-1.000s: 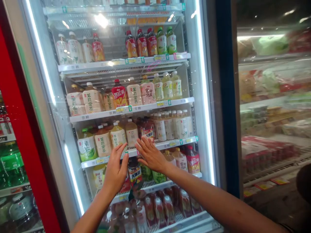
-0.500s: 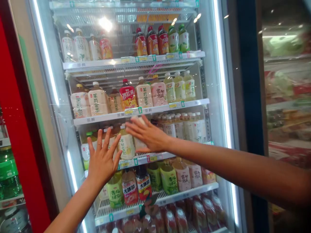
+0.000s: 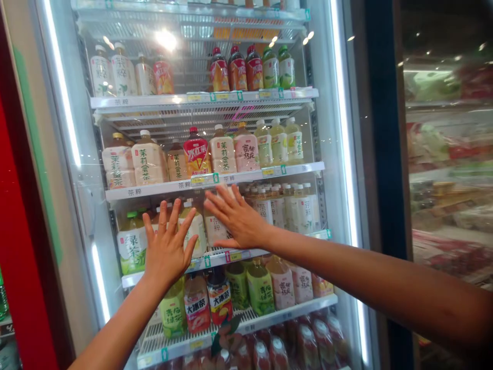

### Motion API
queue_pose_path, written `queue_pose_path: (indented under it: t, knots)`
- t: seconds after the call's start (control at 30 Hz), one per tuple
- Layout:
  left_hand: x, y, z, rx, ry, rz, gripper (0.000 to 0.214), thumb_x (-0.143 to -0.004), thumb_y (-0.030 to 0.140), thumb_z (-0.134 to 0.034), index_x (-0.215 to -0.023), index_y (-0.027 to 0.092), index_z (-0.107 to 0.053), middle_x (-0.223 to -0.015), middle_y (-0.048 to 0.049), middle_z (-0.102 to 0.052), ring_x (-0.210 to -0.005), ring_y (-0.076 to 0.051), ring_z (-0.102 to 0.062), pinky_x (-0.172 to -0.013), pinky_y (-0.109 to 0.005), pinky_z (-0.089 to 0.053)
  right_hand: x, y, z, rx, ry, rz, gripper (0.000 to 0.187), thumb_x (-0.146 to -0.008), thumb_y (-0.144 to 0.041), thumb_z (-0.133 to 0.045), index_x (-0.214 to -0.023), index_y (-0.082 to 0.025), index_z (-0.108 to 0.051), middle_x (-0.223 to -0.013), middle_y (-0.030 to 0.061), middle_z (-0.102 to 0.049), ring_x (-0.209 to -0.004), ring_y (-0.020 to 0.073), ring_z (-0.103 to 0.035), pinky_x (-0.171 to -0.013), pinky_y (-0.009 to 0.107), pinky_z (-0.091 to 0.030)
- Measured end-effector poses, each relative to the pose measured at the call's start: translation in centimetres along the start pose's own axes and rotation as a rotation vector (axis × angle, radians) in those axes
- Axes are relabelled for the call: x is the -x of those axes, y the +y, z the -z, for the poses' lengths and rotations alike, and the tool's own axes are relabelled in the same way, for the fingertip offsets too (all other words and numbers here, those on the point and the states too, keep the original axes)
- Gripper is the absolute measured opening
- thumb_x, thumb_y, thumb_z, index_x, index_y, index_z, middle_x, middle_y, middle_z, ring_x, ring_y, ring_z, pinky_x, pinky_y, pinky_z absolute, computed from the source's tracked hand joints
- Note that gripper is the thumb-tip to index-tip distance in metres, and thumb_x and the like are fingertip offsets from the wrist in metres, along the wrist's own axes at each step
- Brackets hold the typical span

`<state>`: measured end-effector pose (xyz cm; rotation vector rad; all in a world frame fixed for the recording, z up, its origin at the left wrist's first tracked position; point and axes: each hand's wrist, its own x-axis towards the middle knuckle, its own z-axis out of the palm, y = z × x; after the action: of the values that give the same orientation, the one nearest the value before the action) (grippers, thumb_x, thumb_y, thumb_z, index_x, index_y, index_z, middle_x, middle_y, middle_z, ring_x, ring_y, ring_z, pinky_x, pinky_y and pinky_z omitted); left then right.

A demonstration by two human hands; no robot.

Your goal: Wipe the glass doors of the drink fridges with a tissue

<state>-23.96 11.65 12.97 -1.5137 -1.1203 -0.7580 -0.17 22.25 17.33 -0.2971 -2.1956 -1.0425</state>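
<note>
Cooler: upright behind a glass front, with a lamp's glare high on it and a bright light strip down the left side.
Left hand: raised before the glass front, back toward the viewer, fingers spread wide, thumb to the right; whether it touches the glass, I cannot tell.
Right hand: just right of the other, pointing left, fingers straight and slightly fanned, thumb low; contact is again unclear.
Nearest bottles: beyond the glass, a green-capped bottle stands left of the left hand, a pale bottle shows between the hands, and a tea bottle is partly covered by the right hand.
Shelf above: a red bottle stands left of a pink bottle.
Shelf below: a black-and-orange bottle stands near the middle.
Far right: packaged goods, blurred.
Near left: a red panel.
</note>
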Motion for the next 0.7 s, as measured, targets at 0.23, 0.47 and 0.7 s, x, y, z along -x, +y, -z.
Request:
queue_pose_path:
  t: [0.23, 0.47, 0.7]
  knots:
    - [-3.1, 3.3, -1.6, 0.044, -0.015, -0.036, 0.082, -0.097, 0.041, -0.058, -0.164, 0.041, -0.009, -0.175, -0.0021, -0.006, -0.162, -0.033, -0.002, -0.127, -0.069, 0.004, 4.9, 5.1, 1.3, 0.063, 0.071, -0.214, 0.112, -0.092, -0.078, -0.048, -0.164, -0.024, 0.019, -0.175, 0.0097, 0.001, -0.160, 0.0394, 0.005, -0.127, 0.073, -0.002]
    - [-6.9, 8.3, -3.2, 0.071, 0.001, -0.137, 0.078, -0.098, 0.043, -0.055, -0.164, 0.039, -0.013, -0.175, -0.0023, -0.008, -0.162, -0.031, -0.001, -0.128, -0.066, 0.005, 11.3, 7.1, 1.3, -0.029, -0.069, 0.009, 0.110, -0.092, -0.075, -0.053, -0.165, -0.026, 0.014, -0.174, 0.0067, -0.013, -0.161, 0.0352, -0.007, -0.130, 0.066, -0.013]
    - [-9.5, 12.0, -4.4, 0.116, 0.021, -0.198, 0.076, -0.100, 0.046, -0.053, -0.164, 0.038, -0.013, -0.174, -0.0031, -0.009, -0.162, -0.030, 0.001, -0.128, -0.064, 0.008, 14.8, 8.2, 0.9, 0.049, 0.004, -0.195, 0.113, -0.092, -0.080, -0.045, -0.164, -0.019, 0.017, -0.175, 0.0142, -0.005, -0.160, 0.0390, 0.007, -0.127, 0.071, -0.009]
